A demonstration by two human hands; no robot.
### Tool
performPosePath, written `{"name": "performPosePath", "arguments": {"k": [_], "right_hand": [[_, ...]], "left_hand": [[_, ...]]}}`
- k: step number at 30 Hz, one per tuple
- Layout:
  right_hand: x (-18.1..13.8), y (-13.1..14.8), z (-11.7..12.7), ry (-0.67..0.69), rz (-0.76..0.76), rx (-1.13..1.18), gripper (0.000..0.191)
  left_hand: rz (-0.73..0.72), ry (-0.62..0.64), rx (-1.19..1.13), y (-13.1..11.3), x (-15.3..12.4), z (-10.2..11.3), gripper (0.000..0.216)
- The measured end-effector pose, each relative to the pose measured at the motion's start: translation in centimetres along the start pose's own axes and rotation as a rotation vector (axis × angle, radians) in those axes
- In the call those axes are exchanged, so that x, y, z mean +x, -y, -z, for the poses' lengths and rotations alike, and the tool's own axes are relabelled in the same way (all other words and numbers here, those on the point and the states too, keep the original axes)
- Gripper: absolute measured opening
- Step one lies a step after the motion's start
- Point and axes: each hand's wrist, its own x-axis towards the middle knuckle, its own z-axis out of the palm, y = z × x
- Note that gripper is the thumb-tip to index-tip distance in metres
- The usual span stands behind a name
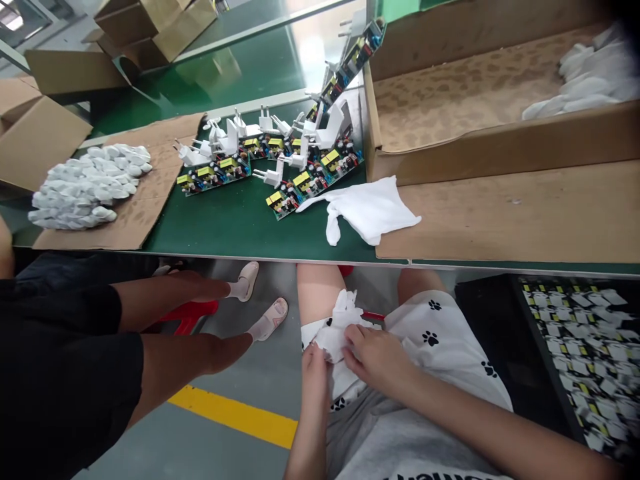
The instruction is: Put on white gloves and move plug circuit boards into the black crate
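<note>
On my lap lies a crumpled piece of thin white cloth [345, 317] with finger-like tips at its top. My left hand [315, 367] pinches its lower left edge, the fingers closed. From the right, my right hand [375, 353] has its curled fingers on the cloth; part of the grip is hidden. A similar flat white cloth [373, 208] rests on the green bench in front of me. Its left end touches a strip of circuit boards [315, 183] with yellow parts. White plug housings [270, 175] lie among the boards.
An open cardboard box [415, 160] at the right holds white cloth pieces [595, 83]. Small white bundles [95, 187] are heaped on cardboard at the left. A black tray [533, 373] of boards stands beside my right leg. Another person's legs [195, 353] are at my left.
</note>
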Motion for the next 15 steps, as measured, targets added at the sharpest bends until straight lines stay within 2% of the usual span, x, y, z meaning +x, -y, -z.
{"name": "performPosePath", "arguments": {"k": [3,7,11,13,15], "right_hand": [[-0.1,-0.9,0.0,-0.103,-0.009,0.104,0.015],[-0.4,-1.6,0.5,-0.262,0.013,0.232,0.022],[0.0,-2.9,0.5,-0.165,-0.161,0.159,0.016],[0.2,-4.1,0.4,-0.117,-0.186,0.173,0.015],[0.3,-5.5,0.2,-0.126,-0.191,0.248,0.015]], "left_hand": [[-0.008,0.136,-0.037,-0.4,0.1,-1.3,0.021],[0.016,0.241,-0.009,-0.5,-0.2,-3.2,0.033],[0.099,0.326,0.016,1.0,-0.2,-4.6,0.039],[0.171,0.33,-0.015,2.0,0.1,-4.9,0.038],[0.237,0.298,-0.041,2.8,0.6,-5.1,0.035]]}}
